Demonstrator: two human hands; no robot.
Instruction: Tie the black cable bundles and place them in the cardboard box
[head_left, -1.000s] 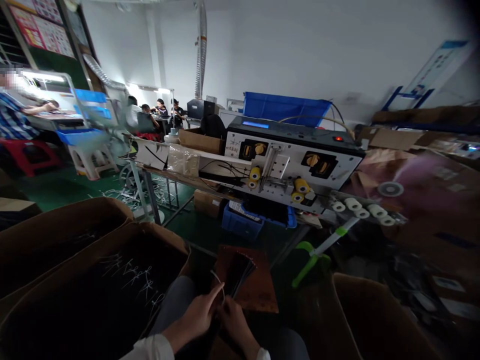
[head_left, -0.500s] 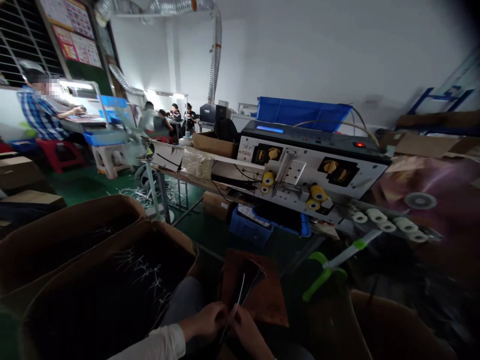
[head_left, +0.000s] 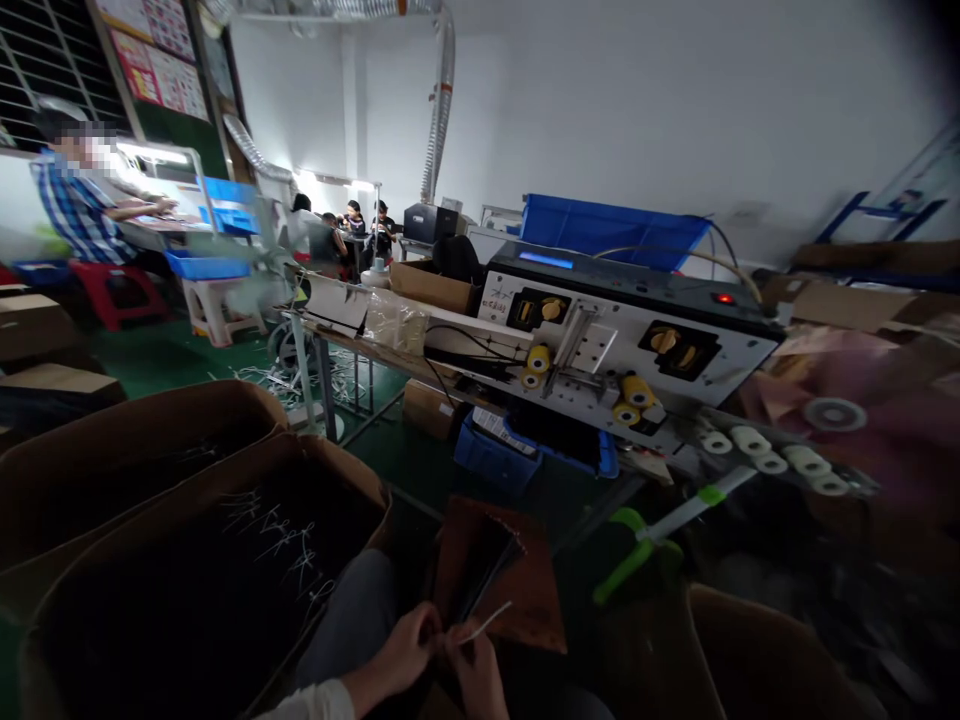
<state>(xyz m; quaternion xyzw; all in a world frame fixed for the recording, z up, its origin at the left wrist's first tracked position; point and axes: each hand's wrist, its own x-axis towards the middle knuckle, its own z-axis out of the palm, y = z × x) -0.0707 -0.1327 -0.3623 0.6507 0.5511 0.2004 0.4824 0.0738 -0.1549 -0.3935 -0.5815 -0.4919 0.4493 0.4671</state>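
My left hand and my right hand meet low in the view, over my lap. Both are closed in a pinch around a bundle of dark wires that fans up and away from me. A thin white tie sticks out to the right from between my fingers. The bundle lies over a brown cardboard piece. My fingertips are partly hidden by the bundle.
Open cardboard boxes with dark tied bundles stand at my left; another box is at my right. A wire-cutting machine with yellow rollers sits ahead on a table. Blue bins, seated workers and a person in a checked shirt are at the back left.
The white tie stood upright between my hands and now points out to the right. My hands have stayed together, low over my lap. The view shifted slightly.
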